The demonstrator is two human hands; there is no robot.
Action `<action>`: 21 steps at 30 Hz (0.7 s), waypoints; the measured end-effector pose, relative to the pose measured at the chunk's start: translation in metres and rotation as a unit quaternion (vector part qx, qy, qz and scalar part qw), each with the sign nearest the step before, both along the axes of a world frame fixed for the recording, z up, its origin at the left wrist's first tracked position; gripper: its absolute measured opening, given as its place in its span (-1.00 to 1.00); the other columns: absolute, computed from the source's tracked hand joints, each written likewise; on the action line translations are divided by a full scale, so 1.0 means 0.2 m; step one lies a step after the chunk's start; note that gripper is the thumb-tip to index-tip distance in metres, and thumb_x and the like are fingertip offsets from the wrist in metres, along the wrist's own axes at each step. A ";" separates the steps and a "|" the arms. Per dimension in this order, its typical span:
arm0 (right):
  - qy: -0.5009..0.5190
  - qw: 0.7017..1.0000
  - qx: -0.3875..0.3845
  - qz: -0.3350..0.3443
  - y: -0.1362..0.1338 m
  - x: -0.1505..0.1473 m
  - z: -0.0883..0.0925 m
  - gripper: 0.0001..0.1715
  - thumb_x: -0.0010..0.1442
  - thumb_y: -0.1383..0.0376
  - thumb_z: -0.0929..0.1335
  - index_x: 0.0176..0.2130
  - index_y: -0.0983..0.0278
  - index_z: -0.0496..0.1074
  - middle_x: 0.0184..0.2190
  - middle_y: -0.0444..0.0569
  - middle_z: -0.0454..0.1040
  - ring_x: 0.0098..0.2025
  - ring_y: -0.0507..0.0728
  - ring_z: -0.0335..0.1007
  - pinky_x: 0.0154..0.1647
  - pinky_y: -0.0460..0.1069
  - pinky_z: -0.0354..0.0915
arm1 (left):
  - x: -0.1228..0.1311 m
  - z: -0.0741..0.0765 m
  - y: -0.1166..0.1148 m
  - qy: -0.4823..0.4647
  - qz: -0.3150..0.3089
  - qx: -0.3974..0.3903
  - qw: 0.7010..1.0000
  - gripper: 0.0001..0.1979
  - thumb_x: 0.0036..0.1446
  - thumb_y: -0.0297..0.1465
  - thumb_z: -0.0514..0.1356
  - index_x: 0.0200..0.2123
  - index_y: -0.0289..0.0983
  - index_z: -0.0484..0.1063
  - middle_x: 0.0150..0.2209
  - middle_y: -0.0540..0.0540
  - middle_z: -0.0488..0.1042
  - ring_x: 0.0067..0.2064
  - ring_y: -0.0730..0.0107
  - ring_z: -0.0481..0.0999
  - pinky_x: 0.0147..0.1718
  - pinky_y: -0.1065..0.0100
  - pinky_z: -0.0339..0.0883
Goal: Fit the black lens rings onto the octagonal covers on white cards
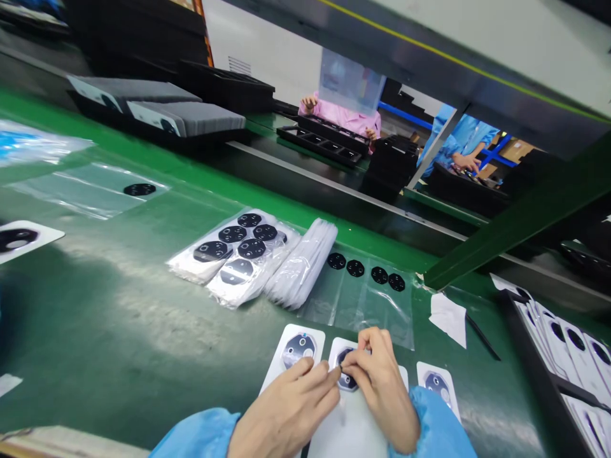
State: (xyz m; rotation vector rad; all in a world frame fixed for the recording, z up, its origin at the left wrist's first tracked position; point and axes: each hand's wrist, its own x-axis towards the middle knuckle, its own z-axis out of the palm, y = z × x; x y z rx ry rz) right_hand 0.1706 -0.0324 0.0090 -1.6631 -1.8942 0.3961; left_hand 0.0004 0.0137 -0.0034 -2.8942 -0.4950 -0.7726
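White rounded panels with dark octagonal discs lie in a row at the near edge of the table. My right hand (382,391) bends over the middle panel (337,345), thumb and fingertips pinched at its dark disc (347,380); what they grip is too small to name. From the left, my left hand (291,410) reaches to the same disc, fingers curled together and fingertips close to the right hand's; anything in them is hidden. Just beyond my left hand lies another panel (274,364). A further panel (436,385) sits right of my right wrist.
Bagged panels (233,251) and a stack of clear bags (300,264) lie ahead. Beside them, a clear sheet (358,308) carries several black discs. A black tray (544,375) of panels stands at right, near a green post (515,216). Two co-workers sit beyond the conveyor (329,178).
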 end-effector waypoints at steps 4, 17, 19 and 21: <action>-0.016 0.999 -0.026 -0.025 0.02 -0.02 0.01 -0.69 0.12 0.62 0.26 -0.44 0.24 0.34 -0.33 -0.09 0.18 -0.23 0.13 0.14 -0.22 0.04 0.20 | 0.00 0.00 0.00 0.012 0.001 -0.013 1.000 -0.70 0.23 -0.63 -0.12 -0.42 -0.29 0.32 -0.24 -0.09 0.45 -0.30 0.32 0.28 -0.22 0.24 0.06; 0.069 0.993 -0.038 -0.084 0.05 0.04 0.09 -0.73 0.11 0.53 0.33 -0.48 0.20 0.46 -0.36 -0.12 0.17 -0.20 0.13 0.14 -0.12 0.07 0.15 | 0.00 0.00 -0.01 -0.014 -0.013 -0.038 0.999 -0.73 0.20 -0.66 -0.08 -0.42 -0.28 0.29 -0.19 -0.06 0.47 -0.29 0.35 0.30 -0.13 0.24 0.05; 0.048 0.995 -0.050 -0.065 0.05 0.03 0.09 -0.70 0.09 0.56 0.34 -0.50 0.20 0.45 -0.36 -0.11 0.18 -0.20 0.13 0.14 -0.13 0.07 0.16 | 0.01 0.00 -0.01 -0.010 -0.010 -0.037 0.999 -0.73 0.20 -0.66 -0.08 -0.42 -0.28 0.30 -0.20 -0.06 0.47 -0.29 0.34 0.30 -0.15 0.24 0.06; 0.034 0.996 -0.058 -0.053 0.05 0.02 0.08 -0.69 0.08 0.58 0.33 -0.52 0.20 0.44 -0.35 -0.11 0.20 -0.20 0.14 0.14 -0.13 0.07 0.17 | 0.01 0.00 -0.01 -0.010 -0.004 -0.035 0.999 -0.74 0.20 -0.65 -0.06 -0.41 -0.29 0.31 -0.23 -0.06 0.46 -0.30 0.33 0.29 -0.18 0.24 0.07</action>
